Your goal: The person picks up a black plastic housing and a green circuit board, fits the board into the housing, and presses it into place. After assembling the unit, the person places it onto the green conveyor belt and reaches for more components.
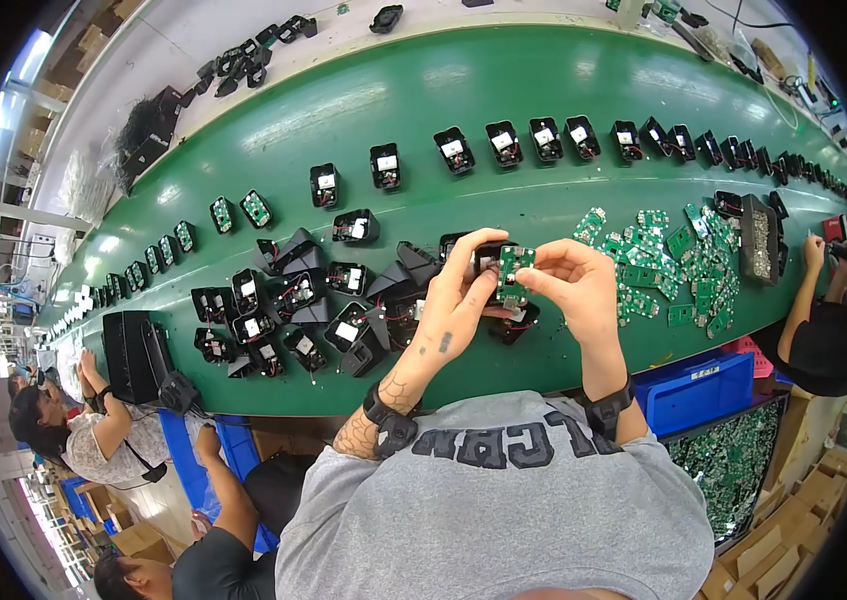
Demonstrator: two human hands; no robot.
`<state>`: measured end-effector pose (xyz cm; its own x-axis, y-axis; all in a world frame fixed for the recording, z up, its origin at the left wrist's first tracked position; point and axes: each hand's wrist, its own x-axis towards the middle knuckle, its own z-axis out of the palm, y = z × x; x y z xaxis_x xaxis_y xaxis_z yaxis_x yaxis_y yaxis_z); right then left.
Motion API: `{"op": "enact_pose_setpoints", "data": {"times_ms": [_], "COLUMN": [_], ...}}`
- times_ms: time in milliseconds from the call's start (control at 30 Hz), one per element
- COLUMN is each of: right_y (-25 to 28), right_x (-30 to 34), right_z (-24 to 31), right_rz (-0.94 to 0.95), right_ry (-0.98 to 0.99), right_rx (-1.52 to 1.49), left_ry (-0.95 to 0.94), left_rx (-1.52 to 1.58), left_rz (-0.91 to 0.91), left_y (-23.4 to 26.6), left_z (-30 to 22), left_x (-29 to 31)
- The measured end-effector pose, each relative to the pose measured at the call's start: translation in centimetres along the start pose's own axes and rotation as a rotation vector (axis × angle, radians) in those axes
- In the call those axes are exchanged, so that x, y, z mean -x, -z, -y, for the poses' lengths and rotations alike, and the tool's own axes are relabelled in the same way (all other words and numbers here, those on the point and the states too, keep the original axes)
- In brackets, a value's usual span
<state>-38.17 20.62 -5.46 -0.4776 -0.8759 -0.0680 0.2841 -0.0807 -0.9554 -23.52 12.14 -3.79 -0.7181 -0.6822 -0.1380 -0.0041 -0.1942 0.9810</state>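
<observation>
My left hand [453, 298] is closed around a small black plastic housing [487, 254], mostly hidden behind the fingers and a green circuit board [514, 265]. The thumb and fingertips of my right hand [578, 283] pinch that board at its right edge, holding it upright against the housing. Whether the board is seated inside cannot be made out. Left of my hands, several open black housings [351, 326] with white parts and red wires lie in a cluster. To the right of my right hand spreads a loose pile of green circuit boards [643, 272].
A row of black housings [386, 167] runs along the green table [363, 110]. A grey parts bin [758, 240] stands right of the board pile. Blue crates [693, 395] sit by the near edge. Co-workers [113, 430] are at the left, and another person's arm [805, 300] reaches in at the right.
</observation>
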Motion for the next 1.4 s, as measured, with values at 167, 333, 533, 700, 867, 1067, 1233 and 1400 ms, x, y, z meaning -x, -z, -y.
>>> {"op": "enact_pose_setpoints", "data": {"times_ms": [167, 333, 533, 700, 867, 1067, 1233, 1400], "right_y": [-0.6, -0.2, 0.6, 0.8, 0.1, 0.2, 0.4, 0.5], "right_x": [0.5, -0.2, -0.6, -0.8, -0.7, -0.6, -0.3, -0.3], "right_z": [1.2, 1.6, 1.1, -0.9, -1.6, -1.7, -1.5, -1.2], "right_rz": [0.009, 0.022, 0.07, 0.228, 0.193, 0.214, 0.168, 0.152], "right_ry": [-0.004, 0.008, 0.003, -0.03, 0.058, 0.089, 0.144, 0.144], "right_rx": [0.071, 0.125, 0.374, -0.071, -0.018, -0.065, -0.02, -0.099], "left_ry": [-0.021, -0.004, -0.043, -0.011, -0.002, -0.097, -0.169, -0.009], "left_rx": [0.059, 0.251, 0.142, 0.146, 0.067, -0.098, -0.244, -0.123], "left_rz": [0.072, 0.113, 0.178, 0.169, 0.145, 0.128, 0.107, 0.197], "left_y": [0.2, 0.2, -0.7, -0.9, -0.9, -0.9, -1.1, -1.1], "left_z": [-0.2, 0.2, 0.1, 1.2, 1.5, 1.3, 1.6, 0.2], "left_x": [0.2, 0.5, 0.6, 0.5, 0.3, 0.4, 0.1, 0.0]}}
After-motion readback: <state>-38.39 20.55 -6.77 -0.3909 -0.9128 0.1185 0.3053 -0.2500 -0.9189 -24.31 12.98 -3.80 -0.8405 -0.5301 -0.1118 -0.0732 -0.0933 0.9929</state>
